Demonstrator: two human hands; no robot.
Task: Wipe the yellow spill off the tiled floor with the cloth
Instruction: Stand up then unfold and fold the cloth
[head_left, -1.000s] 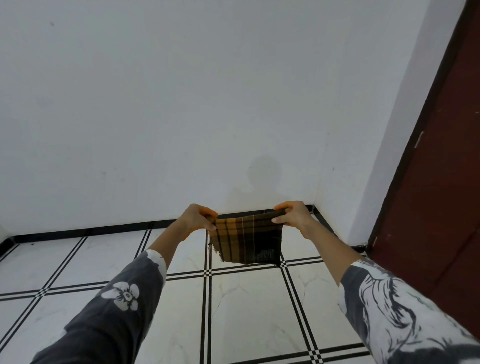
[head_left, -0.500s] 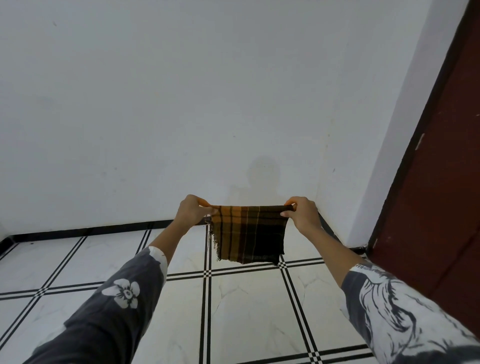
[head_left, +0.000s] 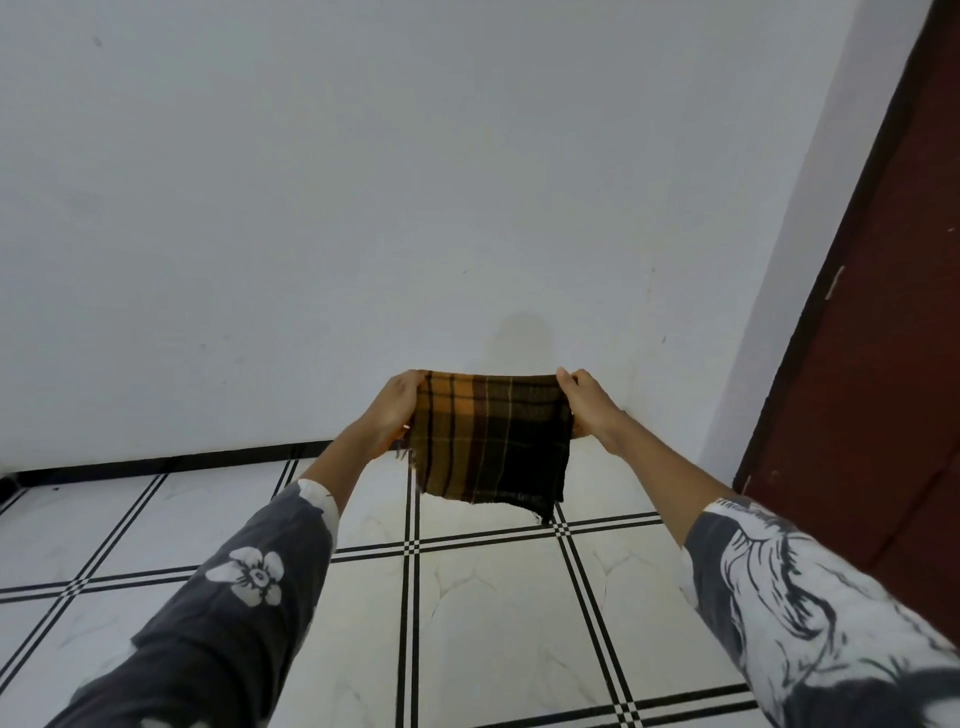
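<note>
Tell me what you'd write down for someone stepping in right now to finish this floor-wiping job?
Left hand: gripping the left edge of the cloth.
Right hand: gripping the right edge.
Cloth: a plaid piece, orange and dark, held stretched between both hands in the air, hanging above the tiled floor, near the white wall and the dark red door.
Done: the cloth is picked up and spread out.
Left: no yellow spill shows in this view, though the cloth hides a patch of floor, so find it first, then lower the cloth and wipe.
</note>
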